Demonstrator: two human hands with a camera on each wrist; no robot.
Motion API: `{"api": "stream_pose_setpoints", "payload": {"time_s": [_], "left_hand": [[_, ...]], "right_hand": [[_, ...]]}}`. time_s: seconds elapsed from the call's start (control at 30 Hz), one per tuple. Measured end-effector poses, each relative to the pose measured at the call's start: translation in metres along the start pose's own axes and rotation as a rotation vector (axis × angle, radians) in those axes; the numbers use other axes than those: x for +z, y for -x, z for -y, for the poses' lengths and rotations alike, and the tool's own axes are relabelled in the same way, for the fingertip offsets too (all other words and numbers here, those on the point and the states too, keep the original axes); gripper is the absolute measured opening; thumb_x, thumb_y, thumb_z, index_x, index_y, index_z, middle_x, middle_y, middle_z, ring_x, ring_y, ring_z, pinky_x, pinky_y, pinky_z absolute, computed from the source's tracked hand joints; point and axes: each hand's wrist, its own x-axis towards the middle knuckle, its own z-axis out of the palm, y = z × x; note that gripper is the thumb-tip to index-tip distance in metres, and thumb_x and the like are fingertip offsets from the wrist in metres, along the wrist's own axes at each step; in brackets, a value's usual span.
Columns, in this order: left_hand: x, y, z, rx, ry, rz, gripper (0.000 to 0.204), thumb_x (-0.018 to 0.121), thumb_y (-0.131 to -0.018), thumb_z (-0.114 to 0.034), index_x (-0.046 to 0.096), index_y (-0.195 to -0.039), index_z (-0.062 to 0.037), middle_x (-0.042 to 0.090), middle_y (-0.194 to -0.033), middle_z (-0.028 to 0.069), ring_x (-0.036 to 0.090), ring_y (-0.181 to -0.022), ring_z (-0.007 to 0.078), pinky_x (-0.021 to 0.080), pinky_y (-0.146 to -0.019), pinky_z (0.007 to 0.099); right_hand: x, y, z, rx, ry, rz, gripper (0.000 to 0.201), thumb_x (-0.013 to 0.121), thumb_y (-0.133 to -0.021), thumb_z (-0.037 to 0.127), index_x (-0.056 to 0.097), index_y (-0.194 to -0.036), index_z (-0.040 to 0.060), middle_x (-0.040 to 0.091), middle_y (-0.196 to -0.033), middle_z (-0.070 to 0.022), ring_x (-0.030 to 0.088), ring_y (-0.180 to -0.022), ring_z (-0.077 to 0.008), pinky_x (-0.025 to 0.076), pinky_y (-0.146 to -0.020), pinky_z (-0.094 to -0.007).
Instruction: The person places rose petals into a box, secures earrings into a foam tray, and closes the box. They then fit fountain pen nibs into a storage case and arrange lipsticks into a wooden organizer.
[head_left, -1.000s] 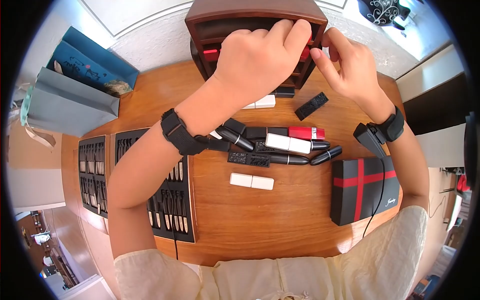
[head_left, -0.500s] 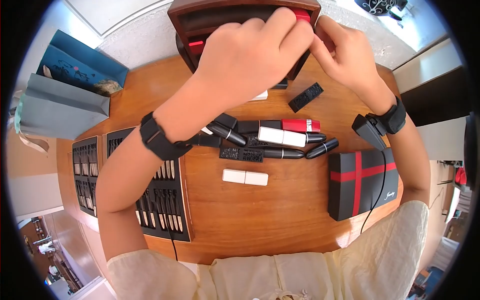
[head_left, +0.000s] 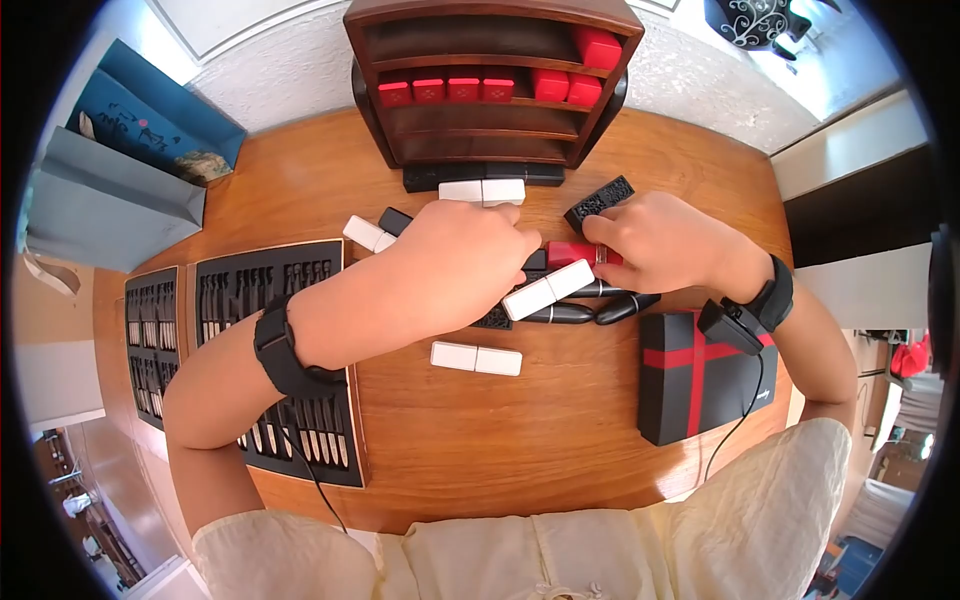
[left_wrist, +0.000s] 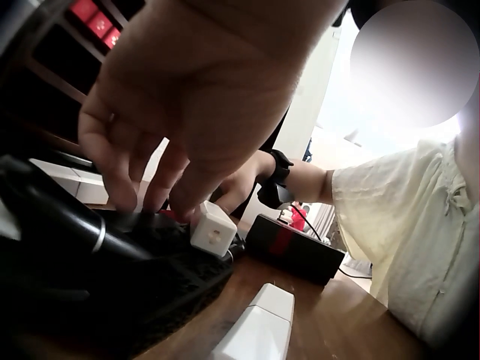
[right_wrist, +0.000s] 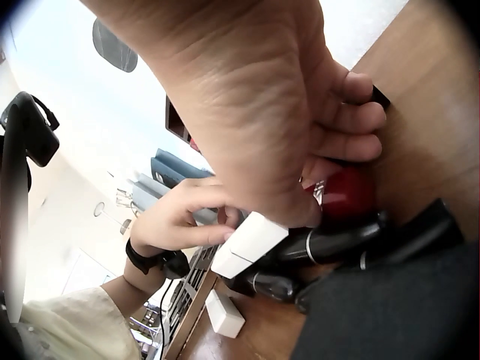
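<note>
My right hand (head_left: 670, 240) pinches a red lipstick tube (head_left: 567, 254) with a silver band, thumb on the near side and fingers beyond. My left hand (head_left: 465, 250) reaches into the pile from the left, its fingers hanging apart with their tips down among the tubes. Its thumb is right at the end of a white lipstick tube (head_left: 548, 290) that slants across the pile. Under that lie glossy black tubes (head_left: 560, 314), partly hidden. Behind the right fingers is a black embossed tube (head_left: 600, 203). Nearer me lies another white tube (head_left: 476, 358).
A wooden rack (head_left: 470, 120) at the back holds several red square-ended tubes (head_left: 463, 90), one on its upper right (head_left: 598, 47). Black trays (head_left: 270, 280) of slim items stand left, a ribboned black box (head_left: 700, 385) right. Paper bags (head_left: 115, 200) stand far left.
Both hands have come down from the rack's upper right to the pile, leaving a red tube on that shelf. The right hand has taken hold of the red lipstick; the white tube beside it has turned.
</note>
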Motion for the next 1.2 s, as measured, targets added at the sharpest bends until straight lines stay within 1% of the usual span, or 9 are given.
{"api": "stream_pose_setpoints", "payload": {"time_s": [0.17, 0.23, 0.4, 0.57, 0.67, 0.8, 0.9, 0.97, 1.2], "left_hand": [[0.001, 0.005, 0.011, 0.030, 0.070, 0.060, 0.020, 0.067, -0.088, -0.020, 0.066, -0.103, -0.0065, 0.063, -0.091, 0.0102, 0.065, -0.079, 0.0309, 0.053, -0.067, 0.0402], [0.000, 0.008, 0.014, 0.044, 0.086, 0.078, 0.022, 0.067, -0.088, -0.019, 0.065, -0.107, -0.0070, 0.064, -0.094, 0.0105, 0.065, -0.080, 0.0311, 0.053, -0.067, 0.0404], [-0.016, 0.021, -0.001, -0.033, 0.294, -0.286, 0.033, 0.068, -0.088, -0.023, 0.060, -0.117, -0.0088, 0.065, -0.101, 0.0094, 0.067, -0.076, 0.0254, 0.053, -0.064, 0.0357], [-0.023, 0.027, -0.009, 0.141, 0.246, -0.541, 0.036, 0.080, -0.075, -0.011, 0.065, -0.108, -0.0062, 0.066, -0.099, 0.0078, 0.066, -0.074, 0.0211, 0.054, -0.061, 0.0290], [-0.024, 0.029, -0.012, 0.158, 0.293, -0.596, 0.040, 0.081, -0.073, -0.011, 0.066, -0.110, -0.0050, 0.067, -0.100, 0.0092, 0.067, -0.077, 0.0224, 0.056, -0.064, 0.0303], [-0.028, 0.029, -0.012, 0.224, 0.158, -0.667, 0.044, 0.083, -0.071, -0.011, 0.066, -0.111, -0.0040, 0.068, -0.101, 0.0116, 0.067, -0.077, 0.0237, 0.057, -0.065, 0.0312], [-0.040, 0.028, -0.011, 0.244, 0.043, -0.770, 0.045, 0.084, -0.069, -0.009, 0.067, -0.110, -0.0039, 0.068, -0.102, 0.0131, 0.067, -0.078, 0.0248, 0.056, -0.065, 0.0315], [-0.047, 0.021, 0.005, 0.361, -0.261, -0.940, 0.047, 0.084, -0.067, -0.006, 0.067, -0.111, -0.0032, 0.067, -0.099, 0.0128, 0.066, -0.078, 0.0255, 0.055, -0.063, 0.0305], [-0.046, -0.001, 0.036, 0.377, -0.529, -1.081, 0.046, 0.083, -0.067, -0.004, 0.068, -0.111, -0.0023, 0.066, -0.092, 0.0106, 0.063, -0.073, 0.0229, 0.051, -0.059, 0.0282]], "right_hand": [[0.008, -0.001, 0.002, -0.027, -0.012, -0.060, 0.023, 0.068, -0.080, 0.020, 0.055, -0.082, 0.0008, 0.060, -0.072, -0.0162, 0.062, -0.072, -0.0371, 0.049, -0.063, -0.0443], [0.002, 0.001, 0.003, 0.018, -0.071, -0.043, 0.023, 0.068, -0.082, 0.020, 0.057, -0.088, 0.0006, 0.061, -0.078, -0.0175, 0.062, -0.076, -0.0368, 0.049, -0.065, -0.0446], [-0.009, 0.005, 0.013, -0.065, -0.217, -0.230, 0.030, 0.070, -0.083, 0.016, 0.057, -0.104, 0.0010, 0.063, -0.087, -0.0173, 0.062, -0.079, -0.0375, 0.050, -0.068, -0.0437], [-0.007, -0.003, 0.021, -0.241, -0.289, -0.447, 0.035, 0.073, -0.080, 0.011, 0.055, -0.109, 0.0020, 0.063, -0.099, -0.0154, 0.064, -0.086, -0.0376, 0.052, -0.073, -0.0421], [-0.010, -0.010, 0.027, -0.295, -0.201, -0.574, 0.030, 0.070, -0.085, 0.017, 0.058, -0.109, 0.0032, 0.063, -0.084, -0.0130, 0.063, -0.075, -0.0346, 0.051, -0.063, -0.0414], [-0.015, -0.012, 0.027, -0.323, -0.177, -0.648, 0.033, 0.072, -0.085, 0.023, 0.058, -0.107, 0.0032, 0.064, -0.085, -0.0138, 0.064, -0.073, -0.0344, 0.051, -0.061, -0.0403], [-0.026, -0.003, 0.015, -0.137, -0.228, -0.681, 0.038, 0.069, -0.088, 0.037, 0.057, -0.103, 0.0042, 0.064, -0.076, -0.0122, 0.063, -0.063, -0.0310, 0.050, -0.058, -0.0370], [-0.025, -0.005, 0.009, -0.052, -0.322, -0.796, 0.029, 0.062, -0.094, 0.032, 0.057, -0.098, 0.0044, 0.060, -0.067, -0.0088, 0.059, -0.057, -0.0257, 0.046, -0.055, -0.0339], [-0.045, -0.014, -0.008, 0.149, -0.243, -0.931, 0.029, 0.054, -0.100, 0.030, 0.056, -0.091, 0.0028, 0.048, -0.057, -0.0115, 0.049, -0.049, -0.0217, 0.037, -0.049, -0.0340]]}}
